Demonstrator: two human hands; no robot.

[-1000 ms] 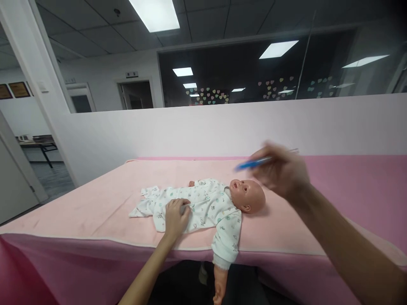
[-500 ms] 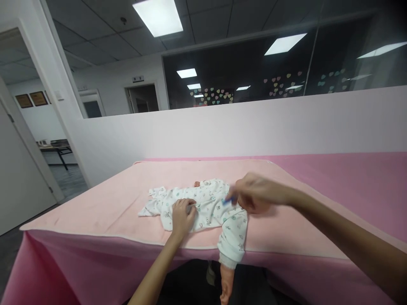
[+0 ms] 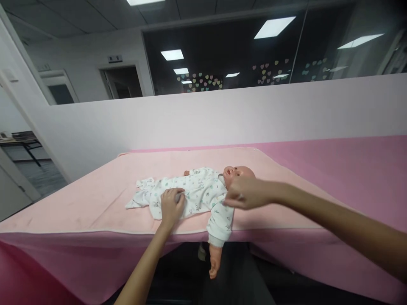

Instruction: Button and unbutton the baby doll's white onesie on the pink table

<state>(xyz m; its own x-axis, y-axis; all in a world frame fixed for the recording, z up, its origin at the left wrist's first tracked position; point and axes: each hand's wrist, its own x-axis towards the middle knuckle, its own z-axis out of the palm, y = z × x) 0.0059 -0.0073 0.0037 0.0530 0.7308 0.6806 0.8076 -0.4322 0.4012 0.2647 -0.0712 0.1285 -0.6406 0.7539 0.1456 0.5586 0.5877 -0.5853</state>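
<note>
A baby doll (image 3: pixel 243 170) lies on its back with its head to the right, dressed in a white printed romper (image 3: pixel 199 190). One doll arm (image 3: pixel 215 256) hangs over the near edge of the table. My left hand (image 3: pixel 172 205) rests on the lower front of the romper, fingers curled, with a small greyish thing at the thumb that I cannot make out. Beside the doll's neck and shoulder, my right hand (image 3: pixel 244 193) is closed and somewhat blurred. Whatever it holds is hidden by the fingers.
A peach blanket (image 3: pixel 104 178) lies under the doll, over a pink cover (image 3: pixel 349 169) that drapes down the front. Behind it rises a low white wall (image 3: pixel 222 120) with a dark window (image 3: pixel 241 51) above. My legs show below the table edge.
My right hand has moved off the doll's face toward its near shoulder, uncovering the face. The blue thing seen in it no longer shows. My left hand stays on the romper; the view has shifted.
</note>
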